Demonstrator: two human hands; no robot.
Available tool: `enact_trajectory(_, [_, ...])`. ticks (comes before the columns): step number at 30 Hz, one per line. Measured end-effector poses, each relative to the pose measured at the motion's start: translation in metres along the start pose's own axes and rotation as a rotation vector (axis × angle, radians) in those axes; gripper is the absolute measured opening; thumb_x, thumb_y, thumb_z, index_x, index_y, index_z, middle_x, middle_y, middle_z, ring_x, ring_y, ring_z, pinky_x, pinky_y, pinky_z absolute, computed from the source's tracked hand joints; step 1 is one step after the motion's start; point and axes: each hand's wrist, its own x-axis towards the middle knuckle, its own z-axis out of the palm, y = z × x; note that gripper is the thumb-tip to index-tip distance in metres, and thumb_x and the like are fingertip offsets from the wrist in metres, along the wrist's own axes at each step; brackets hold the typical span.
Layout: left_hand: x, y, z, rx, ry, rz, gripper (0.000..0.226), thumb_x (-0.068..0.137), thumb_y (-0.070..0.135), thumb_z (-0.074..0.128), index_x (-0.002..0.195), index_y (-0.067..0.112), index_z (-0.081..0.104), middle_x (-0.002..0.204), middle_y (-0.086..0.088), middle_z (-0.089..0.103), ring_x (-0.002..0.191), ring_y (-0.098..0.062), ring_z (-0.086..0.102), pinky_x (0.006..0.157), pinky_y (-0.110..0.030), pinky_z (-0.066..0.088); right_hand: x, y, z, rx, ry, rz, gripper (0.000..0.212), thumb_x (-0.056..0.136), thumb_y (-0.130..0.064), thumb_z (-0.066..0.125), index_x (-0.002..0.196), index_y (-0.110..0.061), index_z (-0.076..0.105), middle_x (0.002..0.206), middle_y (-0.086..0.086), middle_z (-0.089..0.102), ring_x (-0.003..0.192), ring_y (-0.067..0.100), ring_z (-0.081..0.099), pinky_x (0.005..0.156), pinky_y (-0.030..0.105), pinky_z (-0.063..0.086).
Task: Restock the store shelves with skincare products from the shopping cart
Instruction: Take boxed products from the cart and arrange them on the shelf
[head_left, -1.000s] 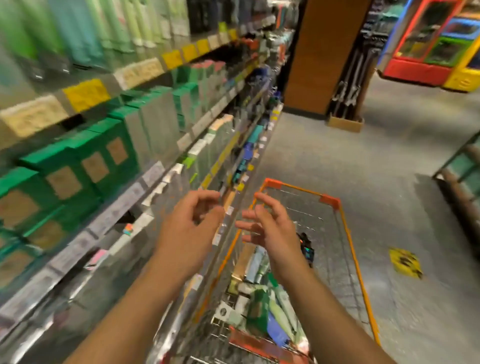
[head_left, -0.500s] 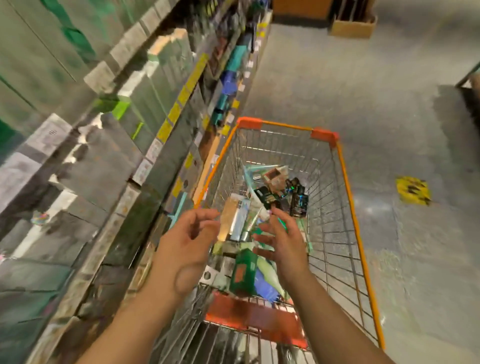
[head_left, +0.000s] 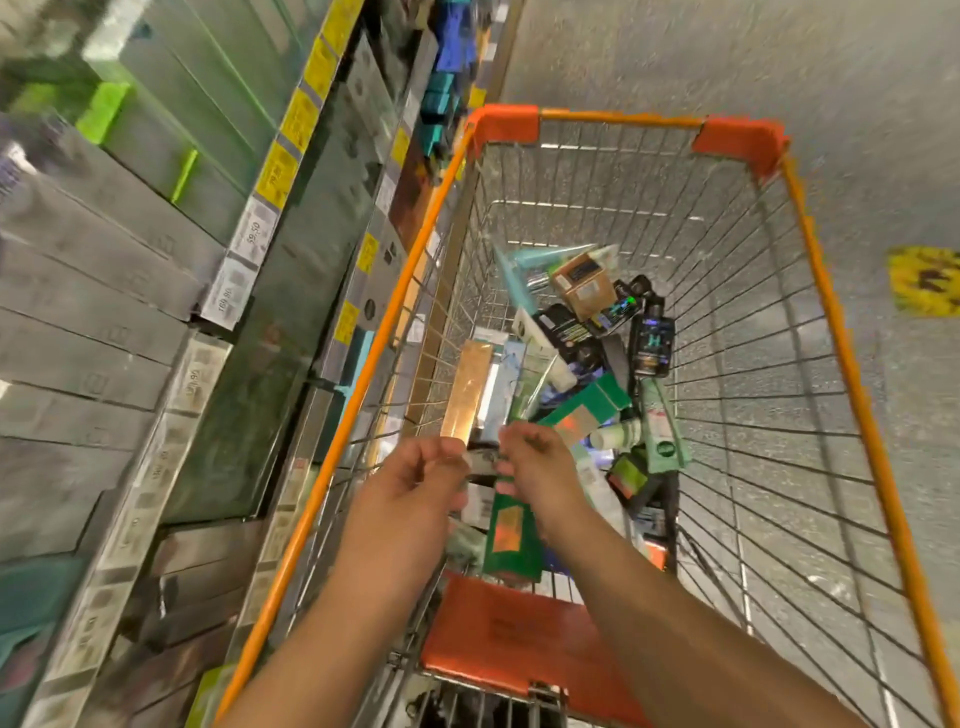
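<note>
I see my left hand (head_left: 415, 480) and right hand (head_left: 535, 467) close together over the shopping cart (head_left: 800, 218), fingers curled; whether they grip anything, I cannot tell.

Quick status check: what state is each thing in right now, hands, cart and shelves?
Left hand: over the cart, fingers curled; grip unclear.
Right hand: over the cart, fingers curled; grip unclear.
Shopping cart: holding a jumbled pile of products.
Green box: lying in the cart below the hands.
Shelves: stocked with boxes.
</note>
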Motion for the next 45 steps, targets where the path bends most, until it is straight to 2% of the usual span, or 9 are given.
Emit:
enact_trajectory(6, [0.026, -0.026, -0.001, -0.114, 0.042, -0.129, 0.01, 0.098, 0.02, 0.064, 0.098, 0.023, 0.074, 0.096, -0.004, 0.078, 0.072, -0.013, 0.067, 0.062, -0.031, 0.05, 0.042, 0.014, 0.043, -0.116, -0.033, 0.005, 0.025, 0.099, -0.027, 0.065, 0.118, -0.013, 0.057, 0.088, -0.001, 0.06, 0.072, 0.01, 0.055, 0.082, 0.037, 0.051])
enact_trajectory(11, [0.035, -0.038, -0.003, -0.154, 0.075, -0.175, 0.017, 0.099, 0.018, 0.062, 0.093, 0.027, 0.075, 0.093, -0.006, 0.077, 0.074, -0.016, 0.065, 0.062, -0.031, 0.049, 0.063, 0.02, 0.064, -0.208, -0.035, 0.06, 0.067, 0.1, -0.03, 0.061, 0.156, -0.007, 0.033, 0.142, 0.013, 0.055, 0.119, 0.026, 0.055, 0.092, 0.028, 0.037])
enact_trajectory(15, [0.039, -0.043, -0.002, -0.135, 0.084, -0.193, 0.017, 0.098, 0.019, 0.062, 0.091, 0.028, 0.074, 0.092, -0.005, 0.077, 0.074, -0.015, 0.067, 0.063, -0.032, 0.049, 0.08, 0.011, 0.077, -0.28, -0.049, 0.151, 0.069, 0.1, -0.029, 0.06, 0.155, 0.0, 0.031, 0.148, 0.018, 0.051, 0.127, 0.034, 0.054, 0.087, 0.031, 0.041])
enact_trajectory(19, [0.042, -0.043, -0.002, -0.145, 0.079, -0.198, 0.019, 0.098, 0.018, 0.061, 0.089, 0.026, 0.075, 0.093, -0.007, 0.077, 0.073, -0.015, 0.066, 0.062, -0.031, 0.049, 0.088, 0.009, 0.097, -0.257, -0.064, 0.204, 0.094, 0.092, -0.047, 0.061, 0.161, -0.004, 0.012, 0.159, 0.016, 0.04, 0.139, 0.038, 0.045, 0.11, 0.045, 0.045])
enact_trajectory(27, [0.039, -0.045, -0.001, -0.111, 0.065, -0.208, 0.017, 0.099, 0.028, 0.063, 0.088, 0.03, 0.076, 0.091, 0.003, 0.077, 0.077, -0.013, 0.07, 0.072, -0.036, 0.053, 0.091, 0.018, 0.088, -0.244, 0.009, 0.207, 0.049, 0.092, -0.039, 0.065, 0.129, -0.006, 0.057, 0.114, 0.012, 0.062, 0.098, 0.029, 0.063, 0.092, 0.046, 0.058])
enact_trajectory(33, [0.036, -0.045, 0.005, -0.105, 0.077, -0.23, 0.017, 0.097, 0.028, 0.065, 0.086, 0.033, 0.077, 0.088, 0.001, 0.078, 0.074, -0.014, 0.071, 0.072, -0.036, 0.052, 0.091, 0.008, 0.079, -0.164, -0.051, 0.237, 0.05, 0.096, -0.03, 0.061, 0.138, -0.004, 0.053, 0.116, 0.011, 0.05, 0.1, 0.029, 0.047, 0.086, 0.04, 0.043])
enact_trajectory(36, [0.034, -0.045, 0.007, -0.11, 0.079, -0.229, 0.014, 0.097, 0.025, 0.065, 0.09, 0.029, 0.076, 0.088, 0.0, 0.078, 0.069, -0.012, 0.069, 0.074, -0.037, 0.052, 0.093, 0.01, 0.083, -0.125, -0.08, 0.245, 0.03, 0.088, -0.022, 0.062, 0.116, -0.01, 0.059, 0.119, 0.011, 0.054, 0.103, 0.031, 0.05, 0.092, 0.043, 0.047])
enact_trajectory(40, [0.035, -0.049, 0.007, -0.093, 0.072, -0.215, 0.015, 0.096, 0.022, 0.065, 0.088, 0.028, 0.077, 0.088, 0.002, 0.078, 0.068, -0.011, 0.069, 0.07, -0.035, 0.051, 0.095, 0.021, 0.085, -0.045, -0.106, 0.291, 0.074, 0.079, -0.026, 0.071, 0.143, -0.007, 0.038, 0.139, 0.012, 0.048, 0.111, 0.03, 0.046, 0.106, 0.05, 0.045])
enact_trajectory(45, [0.038, -0.053, 0.003, -0.101, 0.075, -0.231, 0.015, 0.096, 0.022, 0.065, 0.088, 0.027, 0.077, 0.089, -0.003, 0.077, 0.072, -0.015, 0.069, 0.068, -0.036, 0.049, 0.098, 0.04, 0.087, -0.02, -0.046, 0.184, 0.073, 0.095, -0.033, 0.068, 0.152, -0.02, 0.025, 0.115, 0.007, 0.059, 0.096, 0.023, 0.059, 0.097, 0.05, 0.053])
